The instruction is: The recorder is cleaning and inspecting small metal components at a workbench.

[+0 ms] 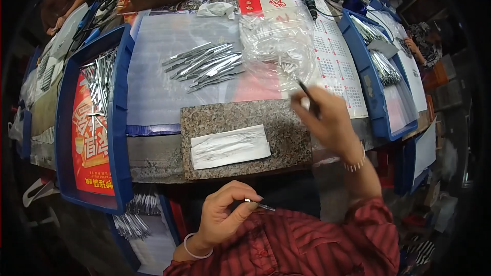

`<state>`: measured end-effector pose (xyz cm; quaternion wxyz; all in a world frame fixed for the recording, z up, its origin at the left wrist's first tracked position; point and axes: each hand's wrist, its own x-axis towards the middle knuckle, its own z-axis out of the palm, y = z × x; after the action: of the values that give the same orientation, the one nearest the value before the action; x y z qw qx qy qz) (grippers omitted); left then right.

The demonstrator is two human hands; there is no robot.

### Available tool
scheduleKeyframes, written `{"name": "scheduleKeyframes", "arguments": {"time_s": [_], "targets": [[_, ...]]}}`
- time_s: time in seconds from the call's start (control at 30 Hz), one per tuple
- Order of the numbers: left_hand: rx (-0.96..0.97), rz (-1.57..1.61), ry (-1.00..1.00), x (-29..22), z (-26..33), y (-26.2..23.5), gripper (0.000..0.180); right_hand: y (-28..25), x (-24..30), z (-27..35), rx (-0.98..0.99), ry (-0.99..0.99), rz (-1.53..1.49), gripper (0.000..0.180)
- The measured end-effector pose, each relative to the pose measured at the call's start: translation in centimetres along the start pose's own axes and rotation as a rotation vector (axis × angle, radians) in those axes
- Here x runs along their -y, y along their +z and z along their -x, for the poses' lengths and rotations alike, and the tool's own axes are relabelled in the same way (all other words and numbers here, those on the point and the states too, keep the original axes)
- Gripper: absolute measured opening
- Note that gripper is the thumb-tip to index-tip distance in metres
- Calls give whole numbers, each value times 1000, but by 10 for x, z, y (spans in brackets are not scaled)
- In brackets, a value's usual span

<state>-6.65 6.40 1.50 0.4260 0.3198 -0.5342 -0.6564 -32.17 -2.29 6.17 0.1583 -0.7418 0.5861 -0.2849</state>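
Observation:
My left hand [225, 214] is closed in a pinch, in front of the stone slab's near edge. Between its thumb and forefinger is a slim metal piece [263, 206], its thin end pointing right. My right hand [327, 117], slightly blurred, grips a slim black pointed tool [308, 94] above the slab's right end. The tool's tip points at a clear plastic bag [302, 36] of small whitish pieces. A folded white paper or cloth [230, 147] with dark smudges lies on the speckled stone slab [286, 122]. Beyond it, slim silvery metal pieces [207, 64] form a loose pile.
Blue trays with metal pieces stand at left [120, 148] and right [381, 117]; another bin [148, 230] sits lower left. A printed calendar sheet [335, 71] lies under the bag. A blue-and-black handheld tool [309, 4] is behind it. Other people [66, 0] sit at both sides.

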Motion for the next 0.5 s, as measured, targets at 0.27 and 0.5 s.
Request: {"name": "scheduleKeyframes", "arguments": {"time_s": [0.27,0.5], "targets": [[-68,7,-20,-4,19,0,10,28,-71,-76,123,-263,711,11],[-135,135,-55,-4,32,-1,13,-5,-19,-34,-272,-193,129,7]]}}
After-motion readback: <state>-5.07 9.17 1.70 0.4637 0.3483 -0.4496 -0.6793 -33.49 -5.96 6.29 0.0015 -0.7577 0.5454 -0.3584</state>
